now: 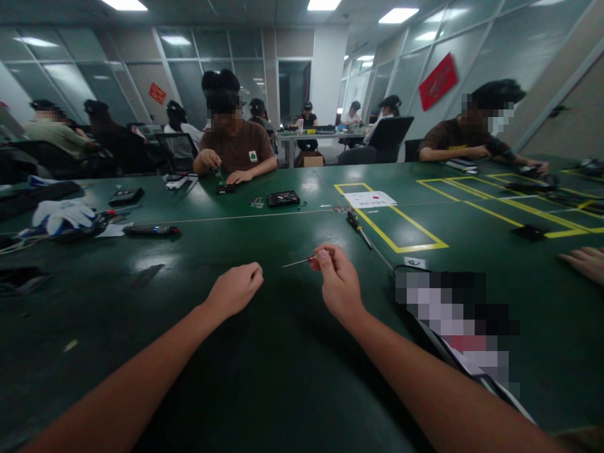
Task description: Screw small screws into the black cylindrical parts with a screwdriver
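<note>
My right hand (pixel 340 283) grips a small screwdriver (pixel 296 263) by its reddish handle. The thin metal shaft points left, held above the green table (pixel 283 371). Left of the tip, my left hand (pixel 237 288) is closed, its fingers curled in. Whatever those fingers may hold is hidden. Beyond my right hand lies a larger yellow-and-black screwdriver (pixel 359 229) on the tabletop. A black device with an open top (pixel 283 198) sits farther back, near the table's centre line.
White gloves (pixel 63 216) and a black power screwdriver (pixel 151 231) lie at left. To the right are yellow tape outlines (pixel 419 233), a paper sheet (pixel 369 199) and a partly blurred dark-edged item (pixel 453 327). Across the table two people work; another person's hand (pixel 585 261) rests at the right edge.
</note>
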`<action>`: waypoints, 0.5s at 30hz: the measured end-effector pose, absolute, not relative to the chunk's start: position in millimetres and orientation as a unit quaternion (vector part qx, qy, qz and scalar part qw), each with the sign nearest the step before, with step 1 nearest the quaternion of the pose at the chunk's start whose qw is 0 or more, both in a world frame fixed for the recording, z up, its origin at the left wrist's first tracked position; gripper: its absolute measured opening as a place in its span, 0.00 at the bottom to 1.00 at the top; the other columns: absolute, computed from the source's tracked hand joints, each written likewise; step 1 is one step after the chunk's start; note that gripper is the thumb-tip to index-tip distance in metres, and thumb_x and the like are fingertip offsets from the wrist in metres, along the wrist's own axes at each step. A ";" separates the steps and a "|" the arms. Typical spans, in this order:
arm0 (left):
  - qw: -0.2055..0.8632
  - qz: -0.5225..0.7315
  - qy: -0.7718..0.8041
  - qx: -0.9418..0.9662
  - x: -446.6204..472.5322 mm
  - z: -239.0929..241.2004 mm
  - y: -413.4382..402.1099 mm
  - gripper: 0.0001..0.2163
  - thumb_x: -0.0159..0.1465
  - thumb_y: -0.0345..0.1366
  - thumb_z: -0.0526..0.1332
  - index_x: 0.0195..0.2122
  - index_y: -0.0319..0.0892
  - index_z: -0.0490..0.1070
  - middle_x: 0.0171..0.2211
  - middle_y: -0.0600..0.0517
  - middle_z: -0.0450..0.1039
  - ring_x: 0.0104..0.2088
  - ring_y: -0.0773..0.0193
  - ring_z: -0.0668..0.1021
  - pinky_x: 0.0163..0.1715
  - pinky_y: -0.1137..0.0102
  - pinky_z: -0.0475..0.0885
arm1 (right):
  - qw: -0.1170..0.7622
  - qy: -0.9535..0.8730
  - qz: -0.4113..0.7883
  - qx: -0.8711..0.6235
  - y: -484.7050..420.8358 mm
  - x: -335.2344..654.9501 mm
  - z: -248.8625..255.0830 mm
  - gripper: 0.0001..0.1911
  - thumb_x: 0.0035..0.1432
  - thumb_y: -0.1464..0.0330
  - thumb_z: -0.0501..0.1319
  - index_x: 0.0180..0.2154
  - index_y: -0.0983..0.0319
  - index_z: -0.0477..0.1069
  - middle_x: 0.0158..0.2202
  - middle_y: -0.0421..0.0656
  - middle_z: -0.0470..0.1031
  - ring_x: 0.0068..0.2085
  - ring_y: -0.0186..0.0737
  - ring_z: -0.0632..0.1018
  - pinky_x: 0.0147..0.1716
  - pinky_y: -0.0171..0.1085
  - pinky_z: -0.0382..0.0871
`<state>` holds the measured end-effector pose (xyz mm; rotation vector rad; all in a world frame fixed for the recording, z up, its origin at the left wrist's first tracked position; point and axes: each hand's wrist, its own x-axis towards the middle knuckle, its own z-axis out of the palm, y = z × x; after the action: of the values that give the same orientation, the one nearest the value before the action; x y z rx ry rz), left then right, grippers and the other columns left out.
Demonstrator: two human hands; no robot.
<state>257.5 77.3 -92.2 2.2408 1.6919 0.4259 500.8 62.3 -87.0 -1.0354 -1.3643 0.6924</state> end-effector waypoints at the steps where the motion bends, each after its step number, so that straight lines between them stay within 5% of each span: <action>1: 0.163 0.166 0.597 0.768 246.8 -91.0 79.6 0.16 0.72 0.44 0.46 0.35 0.43 0.70 0.32 0.52 0.73 0.33 0.59 0.74 0.32 0.66 0.60 | 0.602 -0.589 0.300 -0.447 62.3 500.9 -87.2 0.13 0.71 0.56 0.55 0.43 0.57 0.72 0.35 0.42 0.78 0.37 0.42 0.79 0.40 0.41 0.72; 5: 0.187 0.223 0.646 0.706 203.7 -78.8 83.2 0.20 0.72 0.49 0.47 0.33 0.42 0.69 0.29 0.53 0.71 0.31 0.60 0.74 0.33 0.67 0.61 | 0.604 -0.587 0.303 -0.445 62.4 501.1 -87.6 0.13 0.71 0.56 0.55 0.43 0.57 0.72 0.34 0.41 0.77 0.37 0.41 0.78 0.40 0.41 0.71; 15: 0.267 0.387 0.760 0.448 88.1 -49.6 58.6 0.10 0.68 0.36 0.52 0.32 0.39 0.68 0.21 0.57 0.67 0.26 0.66 0.69 0.26 0.73 0.61 | 0.603 -0.585 0.322 -0.437 61.8 500.1 -89.4 0.13 0.70 0.55 0.56 0.43 0.57 0.72 0.35 0.41 0.77 0.36 0.41 0.78 0.40 0.42 0.71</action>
<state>88.1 58.6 -49.6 1.2099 2.0515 1.0430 500.1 61.8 -89.4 -1.0108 -1.3547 0.7446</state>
